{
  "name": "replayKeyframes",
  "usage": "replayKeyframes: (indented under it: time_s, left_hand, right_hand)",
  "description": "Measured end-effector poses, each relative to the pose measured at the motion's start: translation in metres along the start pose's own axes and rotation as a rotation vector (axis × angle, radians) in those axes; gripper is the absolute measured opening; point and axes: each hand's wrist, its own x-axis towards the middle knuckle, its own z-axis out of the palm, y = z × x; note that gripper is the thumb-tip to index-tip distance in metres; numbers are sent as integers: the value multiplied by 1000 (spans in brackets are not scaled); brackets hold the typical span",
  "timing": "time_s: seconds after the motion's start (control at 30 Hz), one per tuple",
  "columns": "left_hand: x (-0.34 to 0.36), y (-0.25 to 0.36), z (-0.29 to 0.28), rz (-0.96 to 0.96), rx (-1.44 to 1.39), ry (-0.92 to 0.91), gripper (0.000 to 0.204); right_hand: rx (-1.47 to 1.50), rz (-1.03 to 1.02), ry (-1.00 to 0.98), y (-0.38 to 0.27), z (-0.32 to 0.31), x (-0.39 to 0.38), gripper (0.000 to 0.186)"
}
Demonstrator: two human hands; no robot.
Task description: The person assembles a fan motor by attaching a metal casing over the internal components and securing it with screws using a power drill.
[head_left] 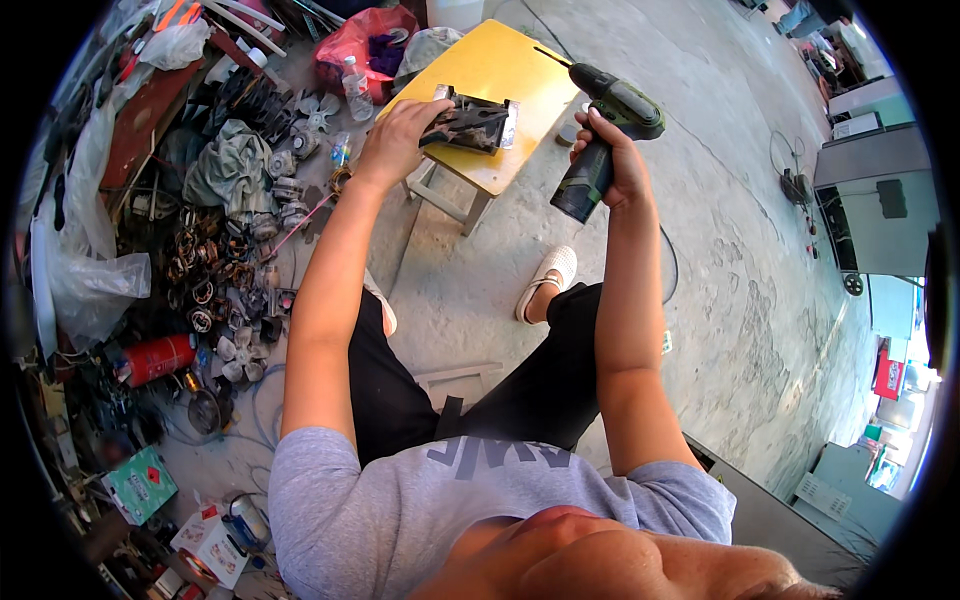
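Note:
A cordless drill (pixel 612 120), dark green and black, is held up in my right hand (pixel 622 165) by its grip, right of a yellow stool (pixel 463 70). Its long thin bit points up and left, apart from everything. On the near part of the stool top lies a dark, dirty metal part (pixel 468 125) with pale plates at its ends. My left hand (pixel 395 140) grips the left end of this part, fingers over its edge. The fingertips are partly hidden there.
A heap of motor parts and fan blades (pixel 240 355) covers the floor on the left. Beyond the stool stand a plastic bottle (pixel 357 90) and a red bag (pixel 360 45). A small round tin (pixel 568 133) sits behind the drill. Grey cabinets (pixel 870 200) line the far right.

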Motion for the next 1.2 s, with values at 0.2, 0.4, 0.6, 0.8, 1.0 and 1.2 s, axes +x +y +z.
replayKeyframes:
  time_s: [0.2,0.4,0.6,0.8,1.0,1.2]
  left_hand:
    - [4,3,1,33,6,24,44]
    - [8,9,-6,-9,-8,55,46]
    - [15,7,-4,-210,-59,184,39]
    - [19,-3,0,-390,-143,301,36]
    - [15,-19,3,-541,-290,279,40]
    - [15,-19,1,-566,-372,227,43]
  right_hand:
    - [31,-6,11,2,-3,2,30]
    - [16,-16,-1,4,0,2,30]
    - [68,-7,-55,11,11,-9,29]
    - [188,125,-160,38,26,-26,25]
    - [186,281,-184,54,26,-30,24]
    - [110,320,-187,56,18,-32,24]
